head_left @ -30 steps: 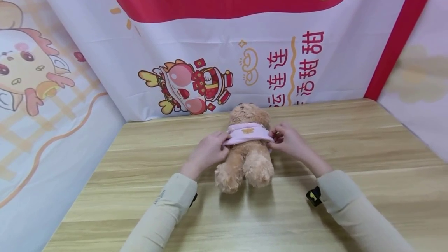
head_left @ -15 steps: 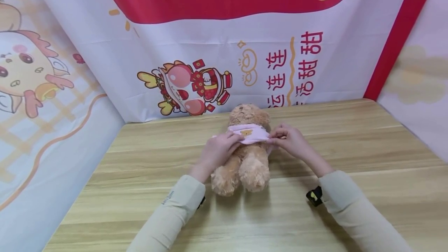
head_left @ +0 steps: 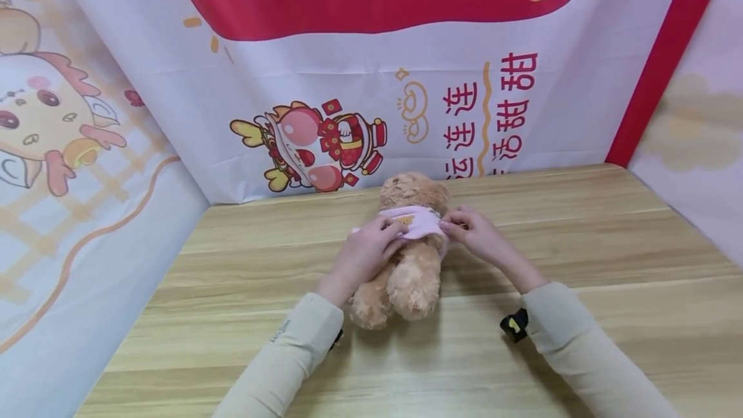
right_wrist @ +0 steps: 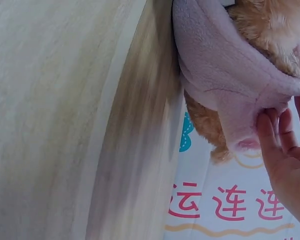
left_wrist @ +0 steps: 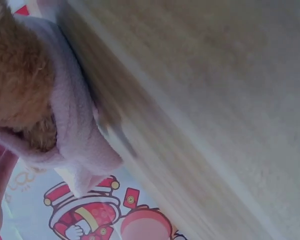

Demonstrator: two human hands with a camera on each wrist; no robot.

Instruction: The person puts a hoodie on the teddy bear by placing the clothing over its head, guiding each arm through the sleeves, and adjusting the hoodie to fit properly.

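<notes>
A brown plush teddy bear (head_left: 415,276) lies on its back on the table, head toward the wall. It wears a pink fleece shirt (head_left: 426,224) with a small bear patch. My left hand (head_left: 366,250) is over the front of the shirt, bent fingers at its lower hem, hiding part of the patch. On the other side, my right hand (head_left: 473,234) pinches the shirt's edge. The right wrist view shows thumb and fingers (right_wrist: 270,135) gathering the fabric by a short sleeve (right_wrist: 240,125). In the left wrist view the other sleeve (left_wrist: 97,162) hangs loose, fur showing under the hem.
The wood-grain table (head_left: 232,315) extends around the bear on all sides. Behind it hangs a white and red printed cloth (head_left: 348,69), reaching down to the table's far edge. Printed side cloths (head_left: 139,224) flank the table.
My left hand has moved right from the shirt's side onto its front. The bear's legs have swung left. My right hand stays at the shirt's right edge, shifting slightly.
</notes>
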